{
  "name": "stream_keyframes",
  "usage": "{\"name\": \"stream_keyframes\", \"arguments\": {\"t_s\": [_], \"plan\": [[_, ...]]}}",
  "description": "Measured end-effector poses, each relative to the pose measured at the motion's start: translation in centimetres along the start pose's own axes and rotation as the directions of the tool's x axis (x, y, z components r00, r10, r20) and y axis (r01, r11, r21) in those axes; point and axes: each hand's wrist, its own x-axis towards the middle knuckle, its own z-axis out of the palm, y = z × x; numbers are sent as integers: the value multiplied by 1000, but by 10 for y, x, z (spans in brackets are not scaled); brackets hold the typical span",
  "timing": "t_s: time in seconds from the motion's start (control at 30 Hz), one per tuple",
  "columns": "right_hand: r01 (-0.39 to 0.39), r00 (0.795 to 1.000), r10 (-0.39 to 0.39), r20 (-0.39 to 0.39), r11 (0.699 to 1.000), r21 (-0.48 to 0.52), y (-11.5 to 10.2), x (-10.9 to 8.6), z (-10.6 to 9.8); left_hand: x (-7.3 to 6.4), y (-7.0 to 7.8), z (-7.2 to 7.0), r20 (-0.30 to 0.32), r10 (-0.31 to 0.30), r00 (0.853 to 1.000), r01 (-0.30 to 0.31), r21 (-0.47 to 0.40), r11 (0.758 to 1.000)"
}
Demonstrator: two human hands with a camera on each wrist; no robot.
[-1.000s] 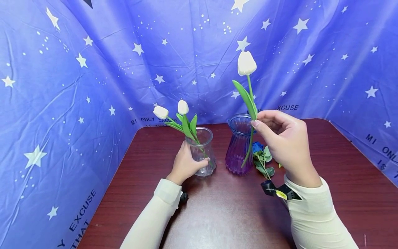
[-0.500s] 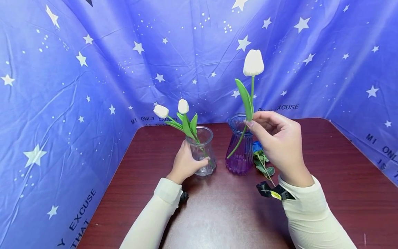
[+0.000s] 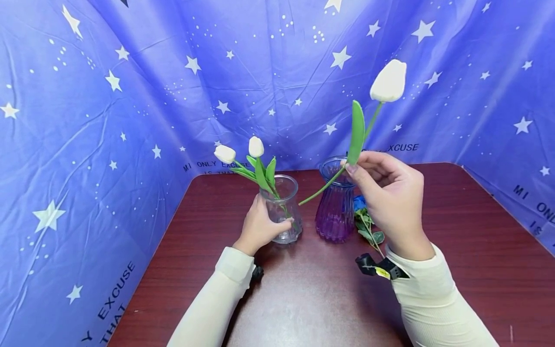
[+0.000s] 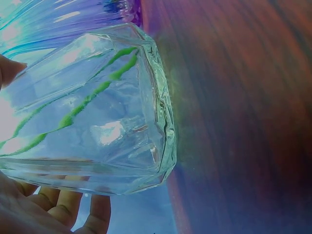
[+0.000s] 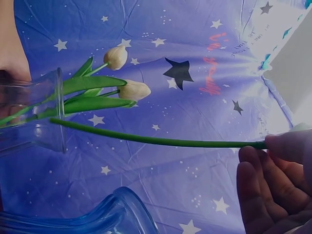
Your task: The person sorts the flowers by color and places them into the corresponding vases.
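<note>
My left hand (image 3: 257, 226) grips a clear glass vase (image 3: 289, 231) standing on the table, its thumb and fingers on opposite sides. Two white tulips (image 3: 256, 147) lean leftward out of that vase; their green stems (image 4: 92, 95) show through the glass in the left wrist view. Between thumb and fingertips, my right hand (image 3: 392, 197) pinches the stem of another white tulip (image 3: 389, 82). This tulip tilts, with the bloom up to the right and the bare stem end (image 3: 303, 202) down to the left, close to the clear vase's rim.
A blue-and-purple glass vase (image 3: 334, 221) stands right of the clear one, behind the held stem. Beside it lies a blue flower (image 3: 361, 203) with green leaves, partly behind my right hand. A starry blue cloth (image 3: 269, 82) surrounds the brown table (image 3: 312, 299).
In my right hand the tulip has tipped over: its bloom moved right, while the stem end swung left from the purple vase toward the clear one. My left hand stays put on the clear vase.
</note>
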Motion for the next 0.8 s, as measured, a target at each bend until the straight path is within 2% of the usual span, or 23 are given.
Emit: {"name": "stream_keyframes", "arguments": {"t_s": [0.23,0.57,0.8], "plan": [[49,999,-47,-26,996,81,2,-1,5,0,0,-1,0,-2,1000,2,1,1000],[63,998,-63,0,990,129,8,-2,11,0,1,-3,8,-5,1000,5,-4,1000],[47,998,-49,25,994,96,11,-3,14,-1,1,-1,11,-3,1000,3,0,1000]]}}
